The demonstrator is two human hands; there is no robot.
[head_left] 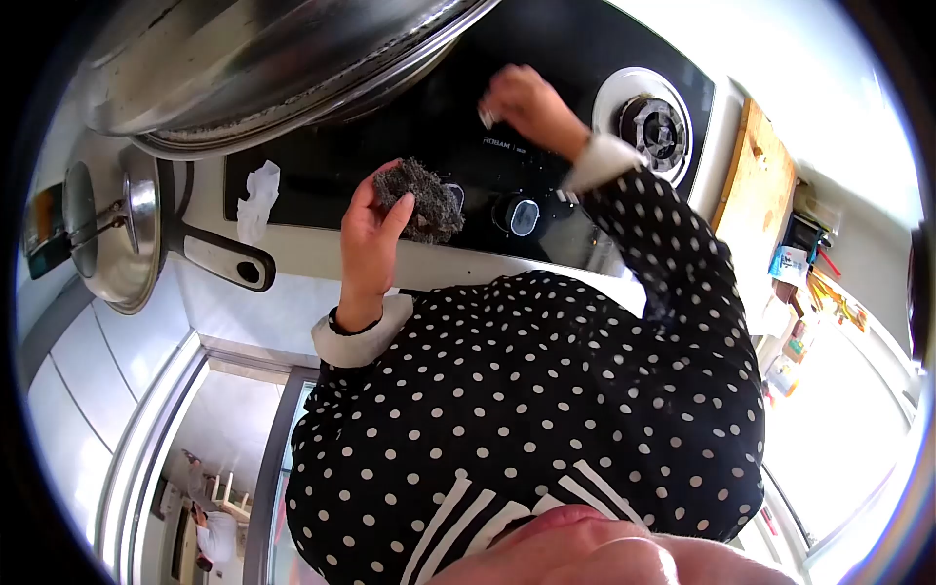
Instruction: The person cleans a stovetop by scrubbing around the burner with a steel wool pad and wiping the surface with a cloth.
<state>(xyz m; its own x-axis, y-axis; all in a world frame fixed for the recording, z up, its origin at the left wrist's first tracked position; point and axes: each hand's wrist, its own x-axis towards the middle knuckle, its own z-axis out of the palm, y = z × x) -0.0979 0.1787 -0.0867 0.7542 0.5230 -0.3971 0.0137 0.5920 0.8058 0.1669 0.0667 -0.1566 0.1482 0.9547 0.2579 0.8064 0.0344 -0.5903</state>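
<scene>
My left hand [375, 219] is closed around a crumpled dark grey rag [421, 200] with a rough, nubby surface. The rag hangs over the front edge of the black gas hob [546, 58], beside a control knob [517, 215]. Farther forward, my right hand [531, 102] is over the glass near the printed brand name, its fingers curled together. Something small and pale shows at those fingertips; what it is I cannot make out. Right of that hand sits a round burner [653, 134] in a light ring. A crumpled white tissue [258, 202] lies at the hob's left front corner.
A large metal wok or lid [283, 73] covers the hob's left side. A lidded pan [127, 234] with a handle [229, 258] stands at the left. A wooden board [759, 180] and several small items are at the right. Another person [214, 534] is in the distance, lower left.
</scene>
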